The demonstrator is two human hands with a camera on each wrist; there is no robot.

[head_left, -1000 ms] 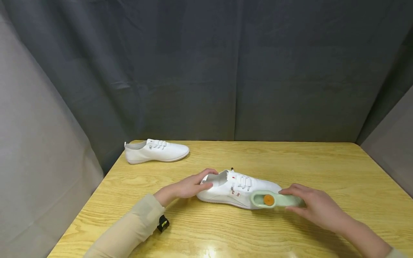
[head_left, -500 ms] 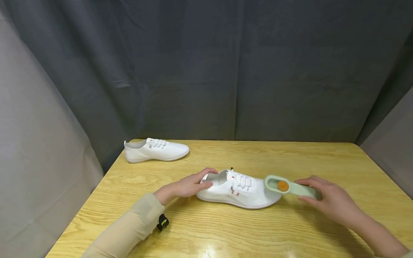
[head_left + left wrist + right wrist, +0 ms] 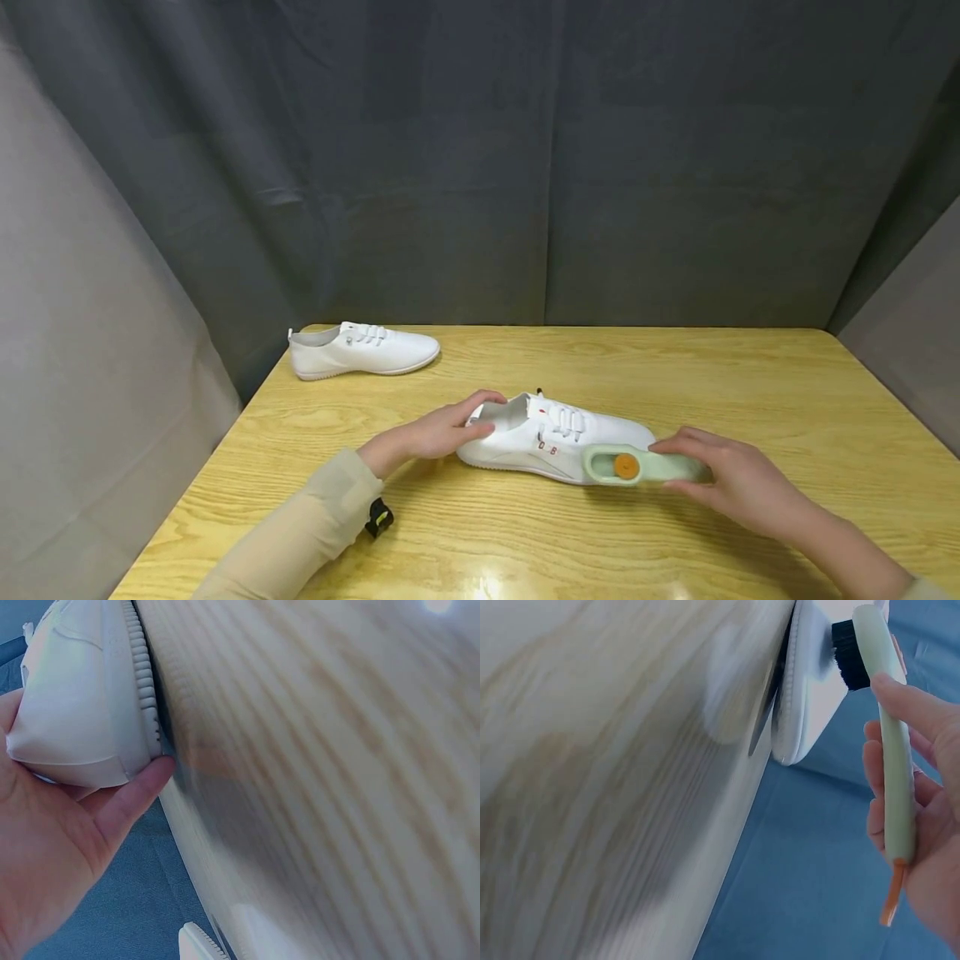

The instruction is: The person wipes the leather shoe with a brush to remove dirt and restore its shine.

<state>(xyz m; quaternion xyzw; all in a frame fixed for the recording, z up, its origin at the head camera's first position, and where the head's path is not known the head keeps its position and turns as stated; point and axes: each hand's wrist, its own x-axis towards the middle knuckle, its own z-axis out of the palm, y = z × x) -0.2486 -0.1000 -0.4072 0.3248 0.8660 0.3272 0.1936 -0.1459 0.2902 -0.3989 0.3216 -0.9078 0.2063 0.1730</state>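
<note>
A white lace-up shoe (image 3: pixel 517 454) lies on the table in the head view, toe to the right. My left hand (image 3: pixel 442 429) grips its heel, with fingers and thumb at the opening; in the left wrist view the heel (image 3: pixel 82 712) sits in the curve of the hand. My right hand (image 3: pixel 738 479) holds a pale green shoe brush (image 3: pixel 656 467) by its handle; an orange round button shows on its head. Dark bristles (image 3: pixel 851 656) face the shoe's toe end in the right wrist view. Whether they touch it I cannot tell.
A second white shoe (image 3: pixel 367 352) stands at the table's back left corner. A small black object (image 3: pixel 379 517) shows beside the left sleeve. The wooden table (image 3: pixel 750 375) ends at a dark curtain (image 3: pixel 675 167) behind, with grey cloth at both sides.
The brush went right and up past the shoe's toe half a second ago, and is now back left and lower along its near side. The left hand and both shoes keep their places.
</note>
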